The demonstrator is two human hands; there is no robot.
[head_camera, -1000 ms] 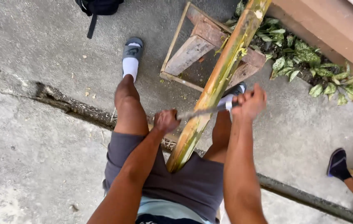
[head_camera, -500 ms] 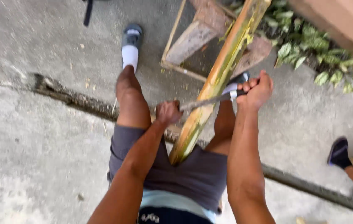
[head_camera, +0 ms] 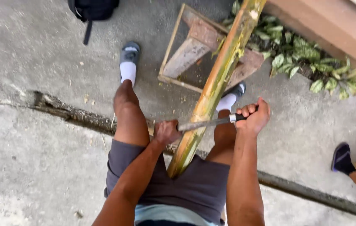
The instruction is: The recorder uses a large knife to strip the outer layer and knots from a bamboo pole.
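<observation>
The bamboo pole runs slanted from between the person's thighs up to a wooden sawhorse, its near end wedged against the dark shorts. Across it, about a third of the way up, lies a long knife, blade flat on the green-yellow skin. Compared with a second ago the blade sits lower on the pole, nearer the body, and both arms are drawn in; this reads as one scraping pull along the skin, with much of the pole above still green and unworked.

The right hand is closed in a tight fist round the dark handle, knuckles up. The left hand is curled shut over the far end of the blade, just beside the pole's left edge; whether the fingers wrap the steel or only press on it, I cannot tell.

Both feet, in white socks and slides, stand on the concrete floor astride a crack. Leafy plants line a wall, a black bag lies at the top, and another person's foot shows at the right
</observation>
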